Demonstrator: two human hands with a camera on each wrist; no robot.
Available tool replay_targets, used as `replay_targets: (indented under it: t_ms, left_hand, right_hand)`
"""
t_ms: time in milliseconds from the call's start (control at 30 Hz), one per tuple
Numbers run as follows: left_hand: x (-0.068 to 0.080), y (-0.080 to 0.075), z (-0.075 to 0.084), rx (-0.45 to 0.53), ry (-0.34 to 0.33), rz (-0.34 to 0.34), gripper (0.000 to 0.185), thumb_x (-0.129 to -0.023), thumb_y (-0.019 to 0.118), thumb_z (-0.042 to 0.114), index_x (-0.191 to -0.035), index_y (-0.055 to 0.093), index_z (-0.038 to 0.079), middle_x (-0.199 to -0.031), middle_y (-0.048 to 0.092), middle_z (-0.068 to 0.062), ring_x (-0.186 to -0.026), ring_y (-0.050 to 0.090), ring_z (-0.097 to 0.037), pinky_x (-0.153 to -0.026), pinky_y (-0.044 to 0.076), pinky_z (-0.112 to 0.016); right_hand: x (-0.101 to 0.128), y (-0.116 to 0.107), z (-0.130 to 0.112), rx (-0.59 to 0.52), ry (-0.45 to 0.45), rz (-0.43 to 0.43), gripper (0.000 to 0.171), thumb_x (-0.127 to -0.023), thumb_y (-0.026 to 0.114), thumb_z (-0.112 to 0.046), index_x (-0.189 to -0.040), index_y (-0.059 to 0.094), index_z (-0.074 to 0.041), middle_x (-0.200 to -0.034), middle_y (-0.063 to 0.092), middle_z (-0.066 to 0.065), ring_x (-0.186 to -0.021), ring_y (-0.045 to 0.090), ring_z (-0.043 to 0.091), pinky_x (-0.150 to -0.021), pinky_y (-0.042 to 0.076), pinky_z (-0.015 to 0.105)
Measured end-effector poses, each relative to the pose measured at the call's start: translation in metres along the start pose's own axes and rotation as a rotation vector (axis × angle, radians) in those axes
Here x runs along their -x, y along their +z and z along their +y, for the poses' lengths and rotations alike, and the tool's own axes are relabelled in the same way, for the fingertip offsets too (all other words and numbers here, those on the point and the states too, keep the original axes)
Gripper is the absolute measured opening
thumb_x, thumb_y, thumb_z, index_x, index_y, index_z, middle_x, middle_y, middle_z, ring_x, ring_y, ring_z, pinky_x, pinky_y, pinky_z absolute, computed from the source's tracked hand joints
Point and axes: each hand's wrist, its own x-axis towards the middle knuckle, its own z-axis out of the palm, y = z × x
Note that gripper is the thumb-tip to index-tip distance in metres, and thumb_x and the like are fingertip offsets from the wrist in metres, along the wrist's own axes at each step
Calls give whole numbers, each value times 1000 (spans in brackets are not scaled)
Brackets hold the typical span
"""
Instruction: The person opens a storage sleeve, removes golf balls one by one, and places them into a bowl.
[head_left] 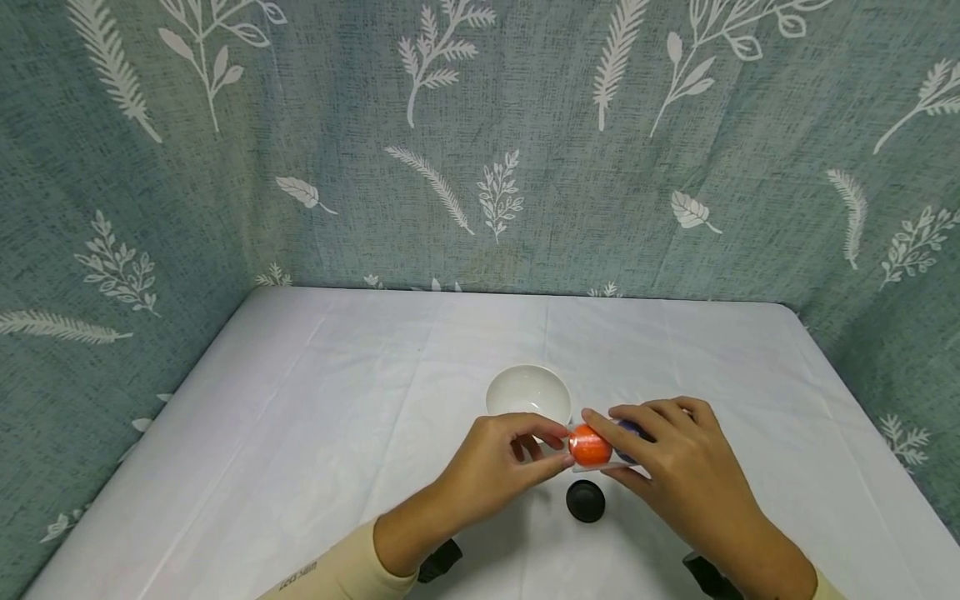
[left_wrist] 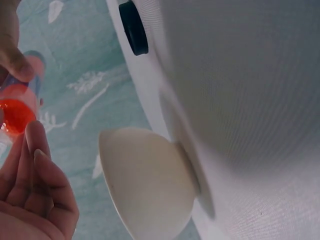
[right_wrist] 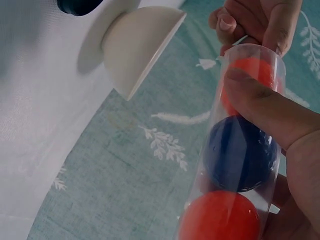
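A clear plastic tube (right_wrist: 212, 142) lies across my right hand (head_left: 678, 462), whose fingers and thumb grip its side. Inside it are an orange ball (head_left: 590, 446) at the open end, a dark blue ball (right_wrist: 241, 154) behind that, and another orange-red ball (right_wrist: 220, 219) further down. My left hand (head_left: 498, 462) has its thumb and index fingertips at either side of the tube's rim, pinching it beside the end ball. In the left wrist view, the left fingers (left_wrist: 37, 137) reach up to that end. A round black cap (head_left: 586, 501) lies on the table just below the tube.
Just behind the hands a white bowl (head_left: 528, 392) stands upright on the white-covered table (head_left: 360, 375). Green leaf-patterned cloth (head_left: 450, 183) hangs behind the table and along both its sides.
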Motion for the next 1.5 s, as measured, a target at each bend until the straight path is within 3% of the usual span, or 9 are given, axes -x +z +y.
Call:
replay_targets:
  t_ms: [233, 567, 700, 1000, 1500]
  left_hand:
    - [0, 1, -1, 42, -45, -24, 21, -88, 78, 34, -105, 76, 23, -93, 75, 11, -73, 63, -4, -65, 55, -23]
    - [0, 2, -2, 97, -57, -13, 21, -87, 79, 34, -103, 76, 22, -90, 75, 8, -71, 64, -6, -64, 56, -24]
    - [-1, 2, -2, 102, -59, -9, 20, -87, 79, 34, -102, 77, 21, -89, 75, 7, -70, 64, -6, -63, 55, -23]
    - [-2, -3, -6, 144, -66, -4, 20, -86, 79, 36, -104, 76, 26, -95, 75, 11, -74, 67, -8, -65, 57, -26]
    - [-4, -6, -10, 224, -132, -11, 22, -87, 79, 28, -107, 74, 19, -100, 76, 2, -78, 72, -10, -70, 57, -22]
  right_hand:
    - [-1, -3, 0, 21, 1, -15, 74, -56, 92, -31, -126, 70, -28, -100, 73, 4, -89, 65, 25, -82, 41, 49]
    - [-1, -4, -2, 26, 13, -33, 74, -57, 91, -29, -128, 68, -29, -102, 74, 4, -91, 64, 27, -85, 40, 50]
    - [-2, -6, -3, 37, 2, -35, 78, -53, 96, -29, -127, 69, -26, -103, 75, 3, -90, 64, 27, -81, 42, 48]
    - [-9, -8, -4, 42, 36, -109, 70, -54, 98, -30, -117, 71, -15, -107, 75, 1, -91, 64, 23, -86, 41, 48]
    - [-13, -3, -1, 45, 41, -111, 68, -54, 98, -30, -117, 74, -20, -101, 73, 2, -89, 66, 22, -87, 42, 48]
